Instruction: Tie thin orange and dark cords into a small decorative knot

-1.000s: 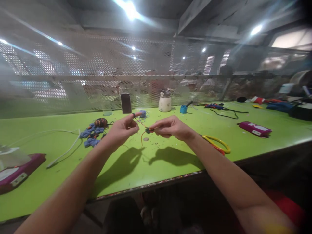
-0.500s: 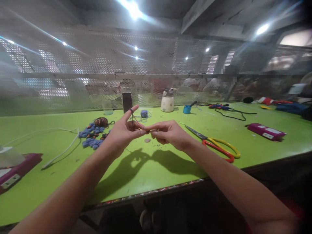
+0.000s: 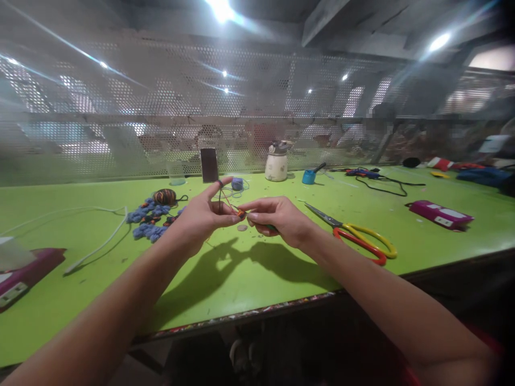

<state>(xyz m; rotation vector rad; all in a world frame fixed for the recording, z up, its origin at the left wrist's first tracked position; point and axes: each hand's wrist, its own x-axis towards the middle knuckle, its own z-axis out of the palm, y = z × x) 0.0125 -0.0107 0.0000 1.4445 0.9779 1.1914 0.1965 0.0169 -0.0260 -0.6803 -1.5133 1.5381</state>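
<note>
Pinched between the thumb and fingers of my left hand (image 3: 199,219) is a small orange and black crochet piece (image 3: 241,213). Dark yarn (image 3: 220,199) runs up from it and loops round my raised index finger. My right hand (image 3: 281,219) grips a crochet hook (image 3: 272,228); a bit of its green handle shows under the fingers, and its tip meets the piece. Left of my hands lie a multicoloured yarn ball (image 3: 164,197) and blue crocheted pieces (image 3: 149,232) with orange and black parts. Beyond them sits a small blue yarn ball (image 3: 237,184).
Large scissors (image 3: 350,231) with red and yellow handles lie by my right forearm. A phone (image 3: 208,165), a bottle (image 3: 276,165) and a blue jar (image 3: 309,177) stand at the back. Purple power strips (image 3: 440,215) lie on both sides, with a white cable (image 3: 102,251) at left.
My right hand has turned slightly, so the green handle now shows. More of the orange piece is visible between my fingertips. The camera view has shifted a little.
</note>
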